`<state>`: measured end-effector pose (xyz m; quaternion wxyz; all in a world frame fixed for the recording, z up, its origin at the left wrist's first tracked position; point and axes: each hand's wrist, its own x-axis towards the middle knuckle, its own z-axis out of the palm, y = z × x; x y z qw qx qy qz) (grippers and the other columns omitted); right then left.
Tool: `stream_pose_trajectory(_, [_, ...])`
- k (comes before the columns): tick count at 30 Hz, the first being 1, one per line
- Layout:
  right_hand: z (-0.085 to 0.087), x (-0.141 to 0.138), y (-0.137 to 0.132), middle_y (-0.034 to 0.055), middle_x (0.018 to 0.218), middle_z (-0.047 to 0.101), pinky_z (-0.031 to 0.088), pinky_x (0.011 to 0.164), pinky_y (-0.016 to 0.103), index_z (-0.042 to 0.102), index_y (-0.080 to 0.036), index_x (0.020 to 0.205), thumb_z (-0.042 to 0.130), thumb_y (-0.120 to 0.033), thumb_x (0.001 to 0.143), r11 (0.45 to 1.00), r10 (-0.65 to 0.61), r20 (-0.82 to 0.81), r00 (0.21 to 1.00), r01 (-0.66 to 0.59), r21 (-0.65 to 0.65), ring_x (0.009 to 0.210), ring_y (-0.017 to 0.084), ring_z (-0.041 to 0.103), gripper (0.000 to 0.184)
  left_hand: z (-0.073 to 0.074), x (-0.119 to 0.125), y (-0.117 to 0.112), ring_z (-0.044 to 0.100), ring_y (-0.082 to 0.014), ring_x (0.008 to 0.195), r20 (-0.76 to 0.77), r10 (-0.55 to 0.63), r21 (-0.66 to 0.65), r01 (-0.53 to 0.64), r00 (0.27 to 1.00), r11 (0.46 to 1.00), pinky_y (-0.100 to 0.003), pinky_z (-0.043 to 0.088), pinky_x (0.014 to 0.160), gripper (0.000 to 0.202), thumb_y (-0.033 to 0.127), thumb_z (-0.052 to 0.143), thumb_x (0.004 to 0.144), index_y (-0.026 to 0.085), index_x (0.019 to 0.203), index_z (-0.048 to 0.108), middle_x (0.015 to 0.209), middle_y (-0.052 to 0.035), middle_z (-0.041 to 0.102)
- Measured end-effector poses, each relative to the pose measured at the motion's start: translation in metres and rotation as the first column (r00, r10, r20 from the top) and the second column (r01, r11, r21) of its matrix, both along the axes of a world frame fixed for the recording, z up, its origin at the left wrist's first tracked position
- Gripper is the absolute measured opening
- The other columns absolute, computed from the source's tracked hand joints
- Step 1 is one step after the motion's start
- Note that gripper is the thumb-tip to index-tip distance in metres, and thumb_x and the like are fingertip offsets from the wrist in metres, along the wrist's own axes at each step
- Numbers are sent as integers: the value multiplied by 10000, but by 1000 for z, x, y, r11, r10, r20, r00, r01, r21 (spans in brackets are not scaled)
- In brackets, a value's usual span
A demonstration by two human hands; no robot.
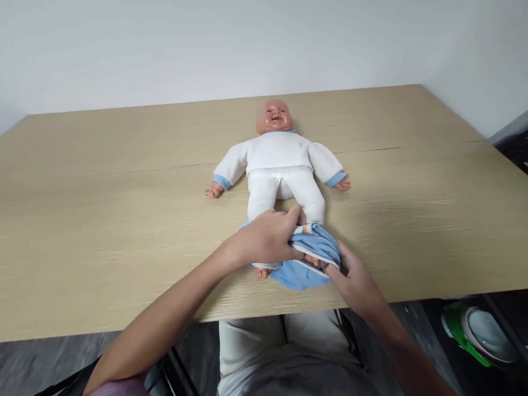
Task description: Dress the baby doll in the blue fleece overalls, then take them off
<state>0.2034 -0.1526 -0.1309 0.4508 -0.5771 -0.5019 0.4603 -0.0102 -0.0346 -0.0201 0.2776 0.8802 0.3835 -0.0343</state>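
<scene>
A baby doll [279, 156] in a white top and white trousers lies on its back on the wooden table [101, 235], head away from me. At its feet is a bunched light-blue garment [304, 265] with a white edge. My left hand [267, 237] is closed on the garment's upper edge over the doll's lower legs. My right hand [352, 274] pinches the garment's near right edge. One doll foot [261, 273] pokes out below my left hand.
A white wall stands behind the table. The table's front edge runs just past the garment. Below it are my lap, a dark chair frame [173, 384] at left, and a green-and-white round object [472, 332] and papers on the floor at right.
</scene>
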Motion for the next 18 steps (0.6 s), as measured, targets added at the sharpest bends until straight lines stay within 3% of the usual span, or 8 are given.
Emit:
stream_pose_trajectory(3, [4, -9, 5, 76, 1130, 860, 675, 938, 385, 645, -273, 1191, 848, -398, 860, 998, -63, -167, 984, 60, -25, 1064, 273, 814, 408, -5, -8, 2, 784, -338, 1087, 234, 96, -127, -68, 967, 990, -393, 556, 881, 726, 607, 934, 848, 208, 1328, 563, 1252, -128, 796])
stream_pose_trajectory(7, [14, -9, 13, 63, 1163, 869, 662, 865, 353, 535, -306, 1353, 947, -341, 795, 999, -50, -264, 963, 51, -5, 978, 239, 819, 695, -12, -15, 0, 757, -332, 1206, 449, 151, -174, -79, 881, 982, -426, 573, 1009, 640, 553, 895, 881, 220, 1325, 576, 1395, -136, 758])
stream_pose_trajectory(10, [20, 4, 26, 49, 1155, 851, 625, 874, 349, 602, -284, 1373, 857, -245, 819, 997, -2, -159, 987, 14, 76, 994, 234, 799, 611, -16, -18, 0, 743, -303, 1121, 515, 101, -130, -39, 851, 991, -425, 565, 998, 473, 496, 807, 948, 210, 1272, 612, 1269, -108, 764])
stream_pose_trajectory(13, [28, 21, 45, 20, 1025, 785, 568, 868, 349, 721, -251, 1145, 783, -220, 826, 978, 46, 63, 997, -58, 200, 958, 232, 724, 326, -20, -23, 4, 706, -299, 1117, 538, 32, -55, -3, 843, 998, -424, 550, 1006, 400, 451, 738, 969, 201, 1257, 618, 1229, -106, 740])
stream_pose_trajectory(15, [36, 32, 58, 6, 942, 717, 538, 846, 352, 718, -250, 1012, 783, -240, 833, 960, 118, 190, 975, -161, 230, 907, 229, 661, 191, -22, -27, 9, 678, -308, 1145, 517, 11, -19, -2, 856, 1000, -425, 541, 1024, 438, 469, 737, 960, 196, 1283, 624, 1230, -109, 722])
stream_pose_trajectory(18, [50, 46, 74, 8, 948, 680, 541, 844, 362, 697, -260, 1027, 839, -293, 837, 926, 289, 246, 925, -336, 175, 901, 240, 630, 240, -20, -36, 14, 642, -311, 1158, 451, -14, 13, 9, 892, 1000, -420, 519, 1046, 473, 545, 762, 967, 189, 1261, 662, 1209, -106, 701])
